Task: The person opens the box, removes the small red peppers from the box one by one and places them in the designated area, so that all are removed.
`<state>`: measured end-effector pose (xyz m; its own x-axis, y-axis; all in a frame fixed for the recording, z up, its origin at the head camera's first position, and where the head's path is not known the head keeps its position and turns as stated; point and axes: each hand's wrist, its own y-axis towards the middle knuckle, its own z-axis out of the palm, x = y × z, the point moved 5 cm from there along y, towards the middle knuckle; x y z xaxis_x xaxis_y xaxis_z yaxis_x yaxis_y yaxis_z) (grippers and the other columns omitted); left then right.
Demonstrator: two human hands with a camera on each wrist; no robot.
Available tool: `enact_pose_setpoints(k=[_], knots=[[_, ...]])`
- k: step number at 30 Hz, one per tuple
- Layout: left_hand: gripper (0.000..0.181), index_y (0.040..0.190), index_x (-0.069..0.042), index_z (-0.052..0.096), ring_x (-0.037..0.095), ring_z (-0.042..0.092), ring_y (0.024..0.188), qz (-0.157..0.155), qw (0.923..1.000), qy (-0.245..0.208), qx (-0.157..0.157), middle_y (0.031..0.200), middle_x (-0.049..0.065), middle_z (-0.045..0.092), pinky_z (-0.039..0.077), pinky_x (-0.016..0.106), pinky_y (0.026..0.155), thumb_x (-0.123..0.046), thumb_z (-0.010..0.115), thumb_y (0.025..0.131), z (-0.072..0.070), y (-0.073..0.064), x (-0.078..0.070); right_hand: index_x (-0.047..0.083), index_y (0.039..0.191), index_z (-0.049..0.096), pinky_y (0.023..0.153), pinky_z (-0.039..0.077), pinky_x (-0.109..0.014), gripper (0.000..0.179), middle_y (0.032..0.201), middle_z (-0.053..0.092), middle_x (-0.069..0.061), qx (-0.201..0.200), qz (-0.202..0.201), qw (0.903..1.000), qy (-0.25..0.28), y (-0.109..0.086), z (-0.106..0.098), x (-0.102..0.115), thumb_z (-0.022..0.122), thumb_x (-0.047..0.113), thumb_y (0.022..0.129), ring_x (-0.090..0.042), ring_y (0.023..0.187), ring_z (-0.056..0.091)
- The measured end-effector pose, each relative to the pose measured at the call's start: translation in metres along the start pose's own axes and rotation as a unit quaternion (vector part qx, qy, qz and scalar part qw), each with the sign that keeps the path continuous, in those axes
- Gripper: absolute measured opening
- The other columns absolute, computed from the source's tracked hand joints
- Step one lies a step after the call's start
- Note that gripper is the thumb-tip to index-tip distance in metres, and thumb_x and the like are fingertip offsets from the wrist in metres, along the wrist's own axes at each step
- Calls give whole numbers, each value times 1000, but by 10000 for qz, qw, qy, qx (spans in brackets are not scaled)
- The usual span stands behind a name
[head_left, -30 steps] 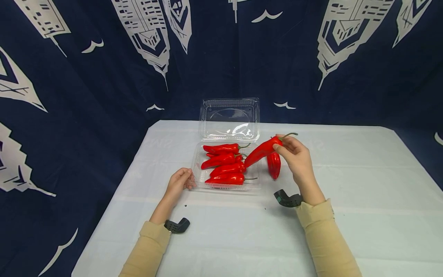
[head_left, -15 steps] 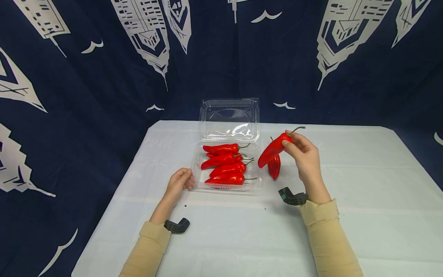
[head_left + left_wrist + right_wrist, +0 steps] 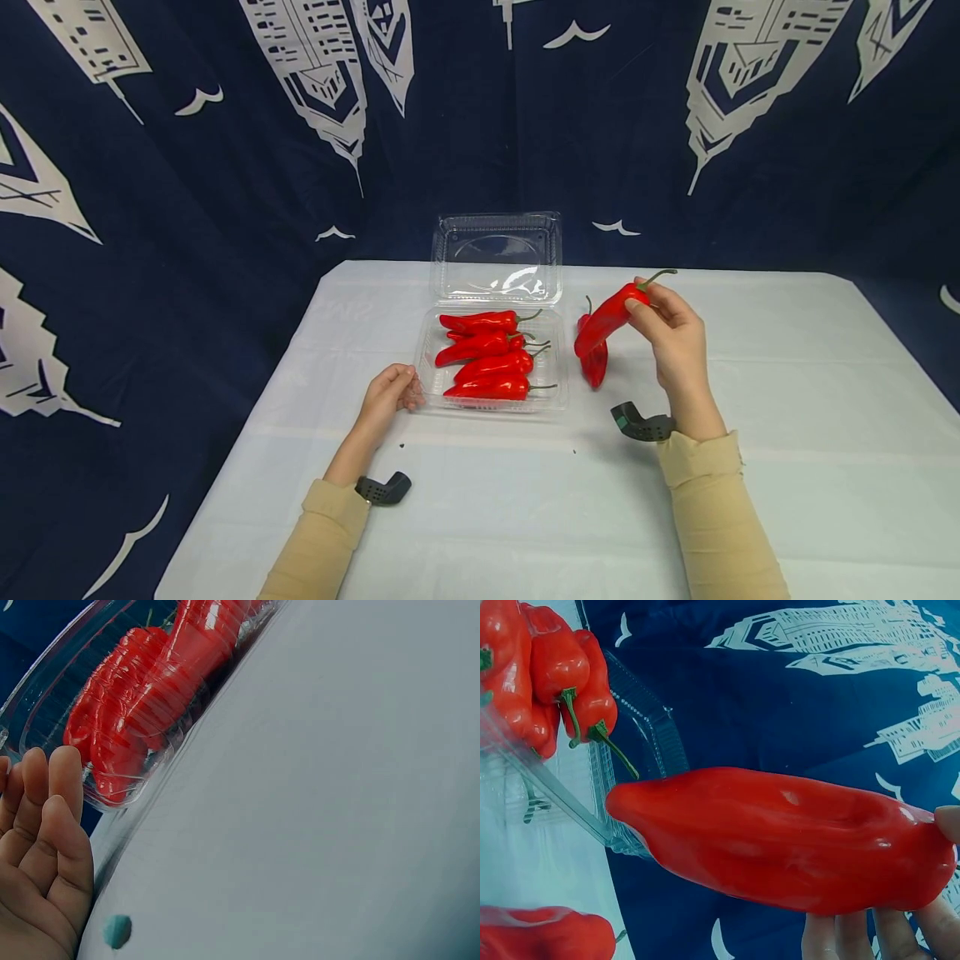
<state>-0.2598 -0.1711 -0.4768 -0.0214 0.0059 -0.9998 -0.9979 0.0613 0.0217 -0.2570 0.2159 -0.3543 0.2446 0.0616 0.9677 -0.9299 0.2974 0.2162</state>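
Your right hand pinches a red pepper near its stem end, thumb on one face and fingers on the other, holding it off the table just right of the clear tray. Your left hand is at the tray's near left corner, fingers lightly bent; you can't tell from here whether they pinch the rim or only rest against it. The step in hand looks like handling one pepper singly beside the tray; the next move calls for a steady pinch and room around the loose pepper lying just behind the held one and partly covered by it. Farther out, the peppers in the tray overlap too much for a sure count, the open lid is see-through, and your left thumb is out of the left wrist view.
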Motion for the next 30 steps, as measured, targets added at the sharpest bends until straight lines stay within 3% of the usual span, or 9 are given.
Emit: enact_pose_setpoints(k=[14,19,30], knots=[[23,90,3,51,11,57,60,27,10000,36,-12,73,4,55,46,22,54,-18,48,99,0,1,1,3,124,58,72,50,-15,38,130,54,-9,-436,91,9990,74,4,-11,-2,66,9,87,-14,93,58],[23,90,3,51,12,57,60,28,10000,26,-2,74,5,54,46,22,54,-18,49,99,0,1,1,3,126,56,72,50,-16,41,122,56,-9,-529,139,9983,185,4,-15,-3,67,10,87,-13,90,58],[22,89,2,51,12,57,59,17,10000,28,-55,73,5,55,45,22,53,-17,49,98,0,0,1,8,123,57,79,49,-17,44,112,60,-3,-701,289,9967,-302,7,-20,-9,73,16,83,-14,96,57]])
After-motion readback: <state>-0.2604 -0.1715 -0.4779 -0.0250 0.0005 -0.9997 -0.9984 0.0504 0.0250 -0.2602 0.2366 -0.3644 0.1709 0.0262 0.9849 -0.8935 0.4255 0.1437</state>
